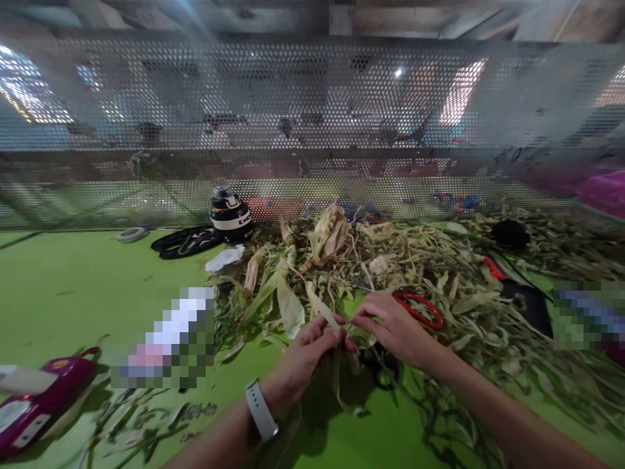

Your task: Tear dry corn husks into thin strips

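Observation:
Both hands meet over the green table, close to a heap of dried corn husks (420, 260). My left hand (315, 342), with a pale watch strap at its wrist, pinches a strip of corn husk (322, 307) that sticks up to the left. My right hand (390, 326) is closed at the fingertips on the same piece, just beside the left fingers. Red-handled scissors (420, 309) lie in the husks behind the right hand. Beneath the hands, a dark ring-shaped thing (385, 368) is partly hidden.
A perforated metal screen (293, 117) rises behind the heap. A black bottle (230, 215) stands at the back, near a roll of tape (132, 234) and a black coiled item (185, 241). A purple device (43, 397) lies at left. A dark phone-like slab (527, 306) rests right.

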{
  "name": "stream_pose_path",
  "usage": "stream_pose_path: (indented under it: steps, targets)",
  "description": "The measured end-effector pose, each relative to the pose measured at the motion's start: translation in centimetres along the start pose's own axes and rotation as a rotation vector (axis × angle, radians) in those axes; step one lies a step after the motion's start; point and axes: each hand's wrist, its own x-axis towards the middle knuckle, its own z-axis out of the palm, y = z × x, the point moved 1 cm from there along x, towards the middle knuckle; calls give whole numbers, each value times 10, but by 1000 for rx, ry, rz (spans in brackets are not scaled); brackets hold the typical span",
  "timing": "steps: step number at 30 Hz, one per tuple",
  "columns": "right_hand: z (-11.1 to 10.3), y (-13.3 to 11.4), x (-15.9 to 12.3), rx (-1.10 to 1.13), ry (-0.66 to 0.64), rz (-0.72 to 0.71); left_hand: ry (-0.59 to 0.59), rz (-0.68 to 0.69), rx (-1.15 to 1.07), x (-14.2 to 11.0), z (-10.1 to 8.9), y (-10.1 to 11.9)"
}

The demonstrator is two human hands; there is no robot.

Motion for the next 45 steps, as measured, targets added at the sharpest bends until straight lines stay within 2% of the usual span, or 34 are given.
stream_pose_path:
  steps: [4,6,8,12,16,17,22,26,29,35,42,45]
  targets:
    - [-2,-1,-2,2,168,-31,110,62,-61,2,-2,-3]
    - [-3,-2,-2,-1,182,-74,166,96,-47,3,-4,-3]
    - [-4,-2,-2,-2,140,-101,198,113,-15,4,-5,-3]
    - [-5,-2,-2,40,75,-99,196,114,13,3,-5,-3]
    - [-7,-7,-5,-22,254,-65,186,198,28,3,-5,-3]
    - [-6,-10,-7,-53,255,-66,188,223,34,3,-6,-3]
    - [10,-19,-9,-38,60,-44,127,226,33,3,-3,-3]
    - [15,-16,-6,94,59,-4,116,227,83,4,-1,1]
    - [13,-17,-7,211,30,109,122,248,159,5,-1,3]
    - [25,-30,-14,627,-136,293,191,352,300,3,-3,0]
    - [37,-35,-15,814,-194,318,270,418,364,-1,2,0]
    - [37,-34,-15,806,-215,309,285,413,382,0,1,0]
